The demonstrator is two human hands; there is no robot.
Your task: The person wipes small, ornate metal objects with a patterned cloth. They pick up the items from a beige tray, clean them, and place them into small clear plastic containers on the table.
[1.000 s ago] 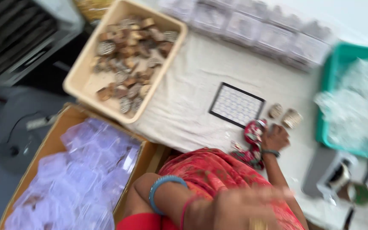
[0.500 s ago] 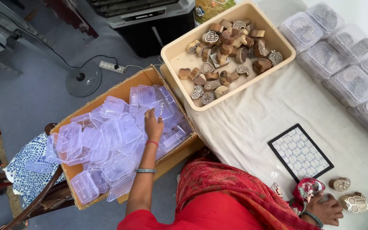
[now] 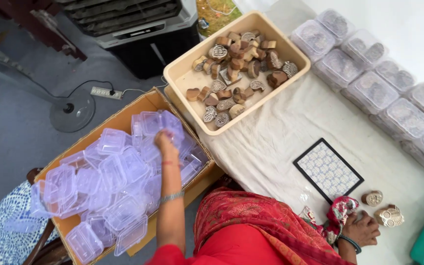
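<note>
My left hand (image 3: 165,143) reaches into a cardboard box (image 3: 123,118) full of clear plastic containers. Its fingers curl onto one clear plastic container (image 3: 172,125) at the box's far end. My right hand (image 3: 360,228) rests on the white table cover (image 3: 280,142), fingers closed over a crumpled red patterned cloth (image 3: 338,215). Two carved wooden stamps (image 3: 372,198) (image 3: 389,216) lie just beyond that hand. A black-framed patterned pad (image 3: 328,170) lies a little further off.
A beige tray (image 3: 185,78) of several carved wooden stamps sits at the table's far left. Rows of lidded clear boxes (image 3: 371,91) line the far right. A black cooler (image 3: 138,29), a fan base (image 3: 72,110) and a power strip (image 3: 106,92) stand on the floor.
My left hand has gone from the middle of the box to its far end and closed on a container. My right hand stays on the cloth.
</note>
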